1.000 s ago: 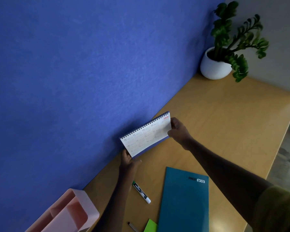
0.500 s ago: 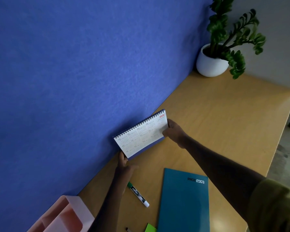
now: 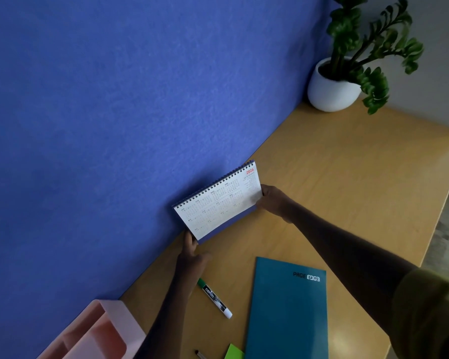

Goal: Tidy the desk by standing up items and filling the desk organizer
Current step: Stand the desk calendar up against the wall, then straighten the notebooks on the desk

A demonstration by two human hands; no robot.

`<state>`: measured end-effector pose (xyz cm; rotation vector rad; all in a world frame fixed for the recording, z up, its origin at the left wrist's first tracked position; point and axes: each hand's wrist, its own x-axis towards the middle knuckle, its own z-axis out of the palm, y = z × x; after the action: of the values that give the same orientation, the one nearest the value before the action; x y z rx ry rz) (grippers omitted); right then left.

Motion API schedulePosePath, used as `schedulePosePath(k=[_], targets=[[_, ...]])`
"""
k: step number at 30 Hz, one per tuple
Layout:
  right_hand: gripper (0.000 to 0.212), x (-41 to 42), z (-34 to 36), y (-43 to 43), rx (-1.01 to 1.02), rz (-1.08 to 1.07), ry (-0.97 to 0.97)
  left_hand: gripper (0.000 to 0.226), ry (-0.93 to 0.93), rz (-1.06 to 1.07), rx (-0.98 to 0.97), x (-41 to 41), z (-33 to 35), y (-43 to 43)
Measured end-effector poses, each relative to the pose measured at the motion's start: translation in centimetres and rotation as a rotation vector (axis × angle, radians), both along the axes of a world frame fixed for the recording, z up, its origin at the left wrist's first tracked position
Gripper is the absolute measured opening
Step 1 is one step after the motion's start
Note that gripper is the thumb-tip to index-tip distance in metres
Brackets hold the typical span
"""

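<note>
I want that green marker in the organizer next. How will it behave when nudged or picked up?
The marker lies flat on the desk, and its round barrel will probably roll if pushed sideways. It looks slim and rigid, so likely light and easy to pinch. Its plastic may be a little slippery.

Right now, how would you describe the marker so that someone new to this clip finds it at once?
Start at the teal notebook lying flat on the wooden desk. Just to its left, beside the left hand's forearm, lies the marker. It alone has a white body with a green end and a black label.
</note>
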<state>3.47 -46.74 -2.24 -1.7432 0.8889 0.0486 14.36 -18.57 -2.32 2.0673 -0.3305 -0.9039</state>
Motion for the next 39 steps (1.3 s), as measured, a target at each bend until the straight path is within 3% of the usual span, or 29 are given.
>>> schedulePosePath(k=[7, 16, 20, 26, 33, 36, 39], targets=[[0.048, 0.2, -0.2, 0.7, 0.007, -0.043, -0.037, 0.086, 0.071, 0.062, -0.018, 0.3, 0.3, 0.3], [0.057, -0.3, 0.8, 0.3, 0.008, -0.138, -0.058, 0.038, -0.028, 0.133, -0.096, 0.4, 1.7, 0.1], [0.062, -0.7, 1.4, 0.5, 0.027, -0.182, -0.109, 0.039, -0.022, 0.179, -0.107, 0.1, 2.2, 0.1], [0.061, -3.0, 2.8, 2.1, 0.086, -0.35, -0.22, 0.049, -0.055, 0.455, -0.142, -4.3, 3.3, 0.1], [0.042, -12.4, 3.2, 9.4, 0.05, -0.299, -0.304, 0.041, -0.067, 0.256, -0.086, -12.8, 4.2, 0.5], [0.041, -17.3, 1.9, 13.3, -0.207, -0.226, -0.238, 0.041, -0.059, 0.054, 0.054, -15.2, 3.4, 0.8], [0.06, -21.8, -0.5, 16.9, -0.508, -0.035, -0.091, 0.05, -0.127, -0.172, 0.184, -17.0, 2.5, 1.1]])
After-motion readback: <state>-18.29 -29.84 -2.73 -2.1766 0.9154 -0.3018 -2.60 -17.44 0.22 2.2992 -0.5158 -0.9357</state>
